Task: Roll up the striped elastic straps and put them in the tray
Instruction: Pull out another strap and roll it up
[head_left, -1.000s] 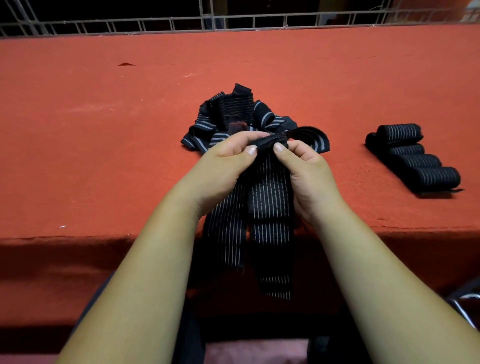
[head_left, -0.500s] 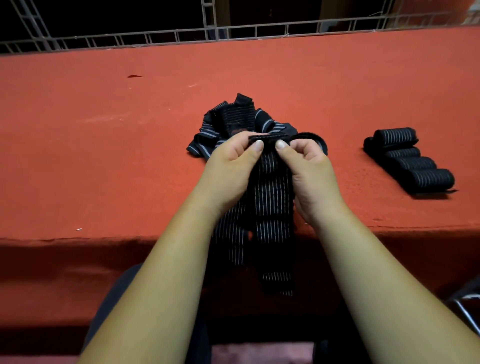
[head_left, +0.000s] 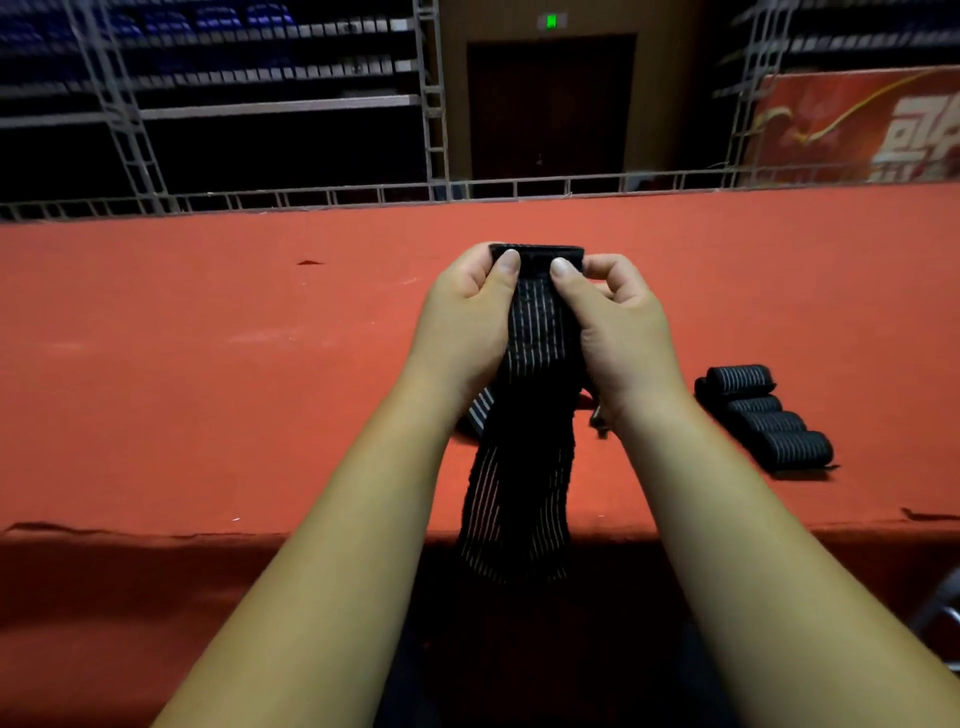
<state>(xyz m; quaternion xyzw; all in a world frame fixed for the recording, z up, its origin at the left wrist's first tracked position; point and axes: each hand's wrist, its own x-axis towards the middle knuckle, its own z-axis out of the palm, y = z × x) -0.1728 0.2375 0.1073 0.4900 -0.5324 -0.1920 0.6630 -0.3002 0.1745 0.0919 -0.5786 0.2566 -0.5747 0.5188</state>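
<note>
Head view: left grip (head_left: 467, 319) and right grip (head_left: 621, 325) pinch striped strap (head_left: 519, 467) over red table (head_left: 208, 364).

Table: a big red table (head_left: 208, 389) fills the middle of the frame.
Rail: a grey metal rail (head_left: 311, 198) runs along its far edge.
Door: a dark door (head_left: 550, 104), top middle, under a small green light (head_left: 551, 21).
Banner: a red banner (head_left: 852, 124) with white marks, upper right.
Seats: blurry blue seats (head_left: 208, 15), upper left.

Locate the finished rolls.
In the head view, the rolled straps lie in a row on the red table, right of the right hand gripping the striped strap.
</note>
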